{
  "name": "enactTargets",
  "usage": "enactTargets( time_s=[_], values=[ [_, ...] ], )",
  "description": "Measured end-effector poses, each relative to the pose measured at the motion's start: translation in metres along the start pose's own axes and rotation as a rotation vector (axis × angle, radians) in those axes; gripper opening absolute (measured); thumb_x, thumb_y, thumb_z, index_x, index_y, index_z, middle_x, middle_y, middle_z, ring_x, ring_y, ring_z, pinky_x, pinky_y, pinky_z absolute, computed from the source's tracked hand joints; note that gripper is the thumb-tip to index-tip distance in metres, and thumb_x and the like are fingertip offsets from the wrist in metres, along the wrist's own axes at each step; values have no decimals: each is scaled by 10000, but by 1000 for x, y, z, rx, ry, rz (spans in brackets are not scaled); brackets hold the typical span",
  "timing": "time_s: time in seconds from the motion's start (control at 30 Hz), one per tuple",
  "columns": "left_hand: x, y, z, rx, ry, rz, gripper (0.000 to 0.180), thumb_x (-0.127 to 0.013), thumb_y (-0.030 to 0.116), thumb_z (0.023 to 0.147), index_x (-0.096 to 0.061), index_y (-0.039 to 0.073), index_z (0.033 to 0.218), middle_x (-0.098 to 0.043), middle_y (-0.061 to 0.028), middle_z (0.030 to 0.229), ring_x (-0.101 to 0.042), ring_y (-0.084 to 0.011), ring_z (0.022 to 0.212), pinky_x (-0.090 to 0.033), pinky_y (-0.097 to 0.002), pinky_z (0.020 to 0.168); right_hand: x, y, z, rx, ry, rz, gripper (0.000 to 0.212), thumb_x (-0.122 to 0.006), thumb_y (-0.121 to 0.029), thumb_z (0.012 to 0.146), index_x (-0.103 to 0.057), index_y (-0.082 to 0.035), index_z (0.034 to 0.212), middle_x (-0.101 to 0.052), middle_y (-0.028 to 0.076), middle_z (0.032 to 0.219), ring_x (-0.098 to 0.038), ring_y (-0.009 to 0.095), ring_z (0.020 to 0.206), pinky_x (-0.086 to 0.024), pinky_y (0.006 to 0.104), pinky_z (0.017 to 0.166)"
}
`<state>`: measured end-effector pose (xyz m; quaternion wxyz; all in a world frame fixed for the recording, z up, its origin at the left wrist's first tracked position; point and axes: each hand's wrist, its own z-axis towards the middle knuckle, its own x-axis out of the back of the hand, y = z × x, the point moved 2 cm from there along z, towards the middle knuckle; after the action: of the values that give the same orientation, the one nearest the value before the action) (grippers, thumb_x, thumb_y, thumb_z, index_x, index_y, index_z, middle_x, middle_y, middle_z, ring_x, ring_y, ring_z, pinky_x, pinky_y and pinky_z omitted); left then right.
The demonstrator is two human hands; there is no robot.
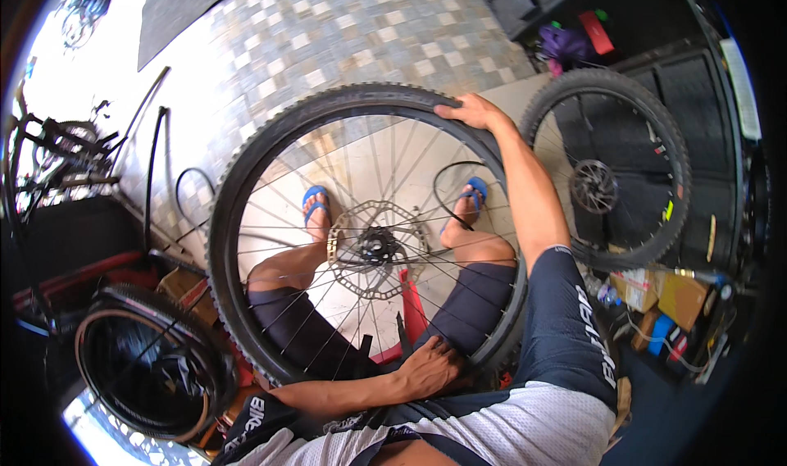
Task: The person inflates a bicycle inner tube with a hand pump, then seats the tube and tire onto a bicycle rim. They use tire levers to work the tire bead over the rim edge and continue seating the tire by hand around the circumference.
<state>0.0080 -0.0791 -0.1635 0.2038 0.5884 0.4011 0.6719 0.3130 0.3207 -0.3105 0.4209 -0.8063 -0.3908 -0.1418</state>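
A bicycle wheel with a knobby black tyre point(246, 163) lies across my knees, spokes running to a hub with a silver disc rotor point(377, 249). My right hand point(471, 111) grips the tyre at its far edge, arm stretched over the wheel. My left hand point(430, 368) presses on the near edge of the tyre by the rim, fingers curled onto it. Through the spokes I see my legs in dark shorts and my feet in blue sandals point(315, 202). A thin black inner tube point(447, 179) loops on the floor by my right foot.
A second wheel point(607, 167) with a disc rotor leans at the right. A tan-walled tyre point(147, 368) lies at the lower left. Loose tubes point(164, 171) and a bicycle point(49, 154) are on the left. Cardboard boxes point(664, 294) sit on the right. A red stool point(412, 306) is under me.
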Motion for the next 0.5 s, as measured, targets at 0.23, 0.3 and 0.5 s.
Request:
enactTargets(
  time_s=[0.23,0.3,0.5],
  values=[
    [145,-44,-35,361,292,-441,342,-785,132,823,-676,12,1124,-657,-197,1179,-660,-373,1124,-564,-444,941,-10,13,2,-147,-65,207,748,-765,-723,843,-795,6,1010,-758,88,839,-683,162,689,-538,326,677],
    [204,-95,-84,599,516,27,463,-767,-33,759,-674,33,1207,-658,-179,1225,-654,-393,1159,-561,-445,961,-7,12,1,-144,-25,171,729,-783,-713,825,-805,-4,994,-764,95,843,-688,182,662,-541,344,665],
    [285,-232,-196,1284,571,473,736,-680,625,954,-662,-64,1211,-665,-323,1252,-642,-461,1187,-508,-499,1030,-10,17,0,-191,-1,227,733,-810,-742,786,-759,-21,909,-701,58,717,-635,146,556,-501,309,529]
  ],
)
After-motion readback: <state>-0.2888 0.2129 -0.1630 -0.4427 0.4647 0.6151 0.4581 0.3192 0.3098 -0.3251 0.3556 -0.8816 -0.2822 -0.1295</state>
